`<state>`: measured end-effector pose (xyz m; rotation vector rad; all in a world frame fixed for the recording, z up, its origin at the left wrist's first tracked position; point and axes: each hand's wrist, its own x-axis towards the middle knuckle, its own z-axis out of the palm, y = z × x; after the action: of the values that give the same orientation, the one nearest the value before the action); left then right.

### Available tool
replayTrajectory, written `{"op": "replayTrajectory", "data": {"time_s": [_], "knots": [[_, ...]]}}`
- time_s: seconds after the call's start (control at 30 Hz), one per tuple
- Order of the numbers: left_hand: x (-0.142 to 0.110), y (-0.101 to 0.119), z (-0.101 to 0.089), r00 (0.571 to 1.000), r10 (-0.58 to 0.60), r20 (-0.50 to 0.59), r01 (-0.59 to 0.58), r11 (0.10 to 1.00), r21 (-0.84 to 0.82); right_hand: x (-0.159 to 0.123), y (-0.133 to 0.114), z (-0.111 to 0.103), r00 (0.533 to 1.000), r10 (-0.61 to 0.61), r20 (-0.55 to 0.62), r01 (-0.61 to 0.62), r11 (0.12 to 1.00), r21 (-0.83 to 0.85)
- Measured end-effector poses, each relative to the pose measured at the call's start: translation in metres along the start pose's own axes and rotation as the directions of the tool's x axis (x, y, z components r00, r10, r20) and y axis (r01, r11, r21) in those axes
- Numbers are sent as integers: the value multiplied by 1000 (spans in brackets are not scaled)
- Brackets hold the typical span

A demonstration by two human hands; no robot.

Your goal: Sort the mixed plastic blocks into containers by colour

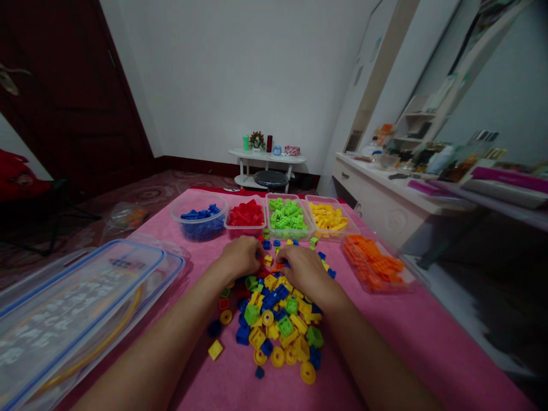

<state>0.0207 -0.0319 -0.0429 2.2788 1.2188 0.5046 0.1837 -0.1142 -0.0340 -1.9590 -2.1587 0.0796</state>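
Note:
A loose heap of plastic building blocks [274, 308] in yellow, blue, green and red lies on the pink cloth before me. At the heap's far left side is my left hand [243, 257], its fingers curled down among the pieces and mostly hidden. My right hand [303, 267] reaches in from the other side, also with bent fingers, close to an orange-red block [279, 267]. Between both hands sits a small yellow block [268, 260]. What either hand grips, if anything, cannot be made out.
Behind the heap stand a round tub of blue blocks [201, 229] and boxes of red [246, 216], green [287, 217] and yellow [327, 218] blocks. An orange-block box [375, 266] is at right. A clear lidded container [85, 319] lies left. A white dresser [385, 194] stands beyond.

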Motion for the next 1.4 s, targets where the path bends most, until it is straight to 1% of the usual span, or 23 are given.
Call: {"op": "replayTrajectory", "data": {"time_s": [0.07,0.1,0.17,0.2,0.27,0.33,0.47,0.53,0.6,0.67,0.73,0.77,0.83,0.9,0.97,1.03,1.07,1.1,1.17,1.23,1.27,1.33,1.4], "knots": [[4,0,-2,1000,10,11,-8,984,-176,2,2,-6,996,39,-78,-33,997,76],[5,2,-4,1000,6,28,3,957,-289,4,4,-8,990,61,-127,-44,990,131],[6,6,-8,997,-18,75,54,859,-510,9,6,-10,972,101,-213,-39,960,278],[6,10,-10,994,-32,100,86,800,-594,11,6,-9,966,116,-232,-25,933,360],[3,17,-15,989,-53,142,136,716,-685,13,7,-8,963,131,-235,0,873,488],[0,22,-19,984,-81,160,171,680,-713,13,7,-7,969,124,-215,9,849,529],[-1,24,-21,981,-112,158,192,661,-726,8,8,-13,966,172,-191,-81,908,410],[0,22,-20,983,-113,142,181,660,-729,7,8,-14,958,205,-200,-107,904,413],[1,20,-18,985,-105,138,173,656,-735,8,6,-13,960,201,-193,-67,840,538],[1,20,-16,985,-94,142,169,636,-753,10,3,-10,974,171,-152,-16,712,702],[1,21,-12,987,-99,126,160,603,-782,12,-1,-7,982,150,-118,4,601,799],[1,22,-9,988,-106,112,153,589,-794,13,-2,-5,981,153,-115,6,579,815],[3,22,-1,991,-108,80,128,587,-799,14,-2,-3,973,185,-136,2,584,812],[5,20,8,997,-71,43,78,638,-766,15,3,-3,963,221,-154,-10,603,798],[7,18,18,1000,-9,-11,-1,753,-658,15,10,-6,952,255,-168,-23,607,795],[7,16,26,997,60,-52,-77,897,-435,15,17,-12,942,282,-183,-21,593,805],[6,16,28,993,102,-56,-114,950,-291,15,19,-14,937,295,-188,-20,582,813],[4,16,30,988,149,-47,-154,978,-144,15,21,-16,933,305,-190,-20,572,820],[2,19,31,972,235,3,-234,967,96,15,23,-19,929,315,-193,-19,563,826],[1,21,31,961,275,42,-277,932,236,15,22,-18,933,302,-194,-15,573,819],[1,22,30,960,275,46,-277,921,275,15,22,-17,937,290,-193,-14,585,811],[2,20,30,966,258,16,-250,919,305,16,22,-15,946,263,-188,-18,624,781],[4,15,29,972,228,-48,-208,940,270,16,24,-14,949,248,-196,-26,679,733]]}}
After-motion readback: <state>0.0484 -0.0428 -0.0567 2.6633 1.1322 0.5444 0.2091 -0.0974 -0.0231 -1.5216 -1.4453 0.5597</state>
